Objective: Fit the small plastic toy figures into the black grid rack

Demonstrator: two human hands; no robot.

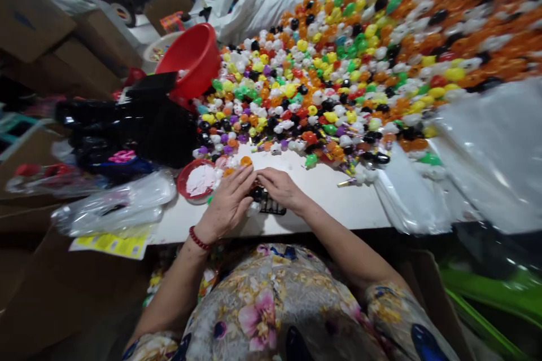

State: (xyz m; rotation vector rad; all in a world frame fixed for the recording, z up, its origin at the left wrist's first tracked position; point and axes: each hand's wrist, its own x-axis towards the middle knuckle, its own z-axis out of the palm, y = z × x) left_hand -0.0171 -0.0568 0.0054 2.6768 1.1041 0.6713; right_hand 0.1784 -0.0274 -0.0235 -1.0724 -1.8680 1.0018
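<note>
My left hand [227, 201], with a red bead bracelet [199, 238] on its wrist, lies with fingers stretched out, palm down, over small pieces at the table's front. My right hand [283, 187] bends its fingers just beside the left fingertips; what they hold, if anything, is hidden. Under and between both hands sits a small black rack [273, 206] with pale pieces in its slots. A dark round piece [256, 193] shows by the left thumb. Left of my hands stands a red dish [183, 181] holding small pale pink paper-like pieces [200, 180].
A large heap of coloured plastic pieces [296, 90] covers the table's [339, 208] back and right. A red basin [190, 56] tilts at its left edge, near black plastic bags [127, 124]. Clear plastic bags [412, 192] lie right, others [122, 203] left.
</note>
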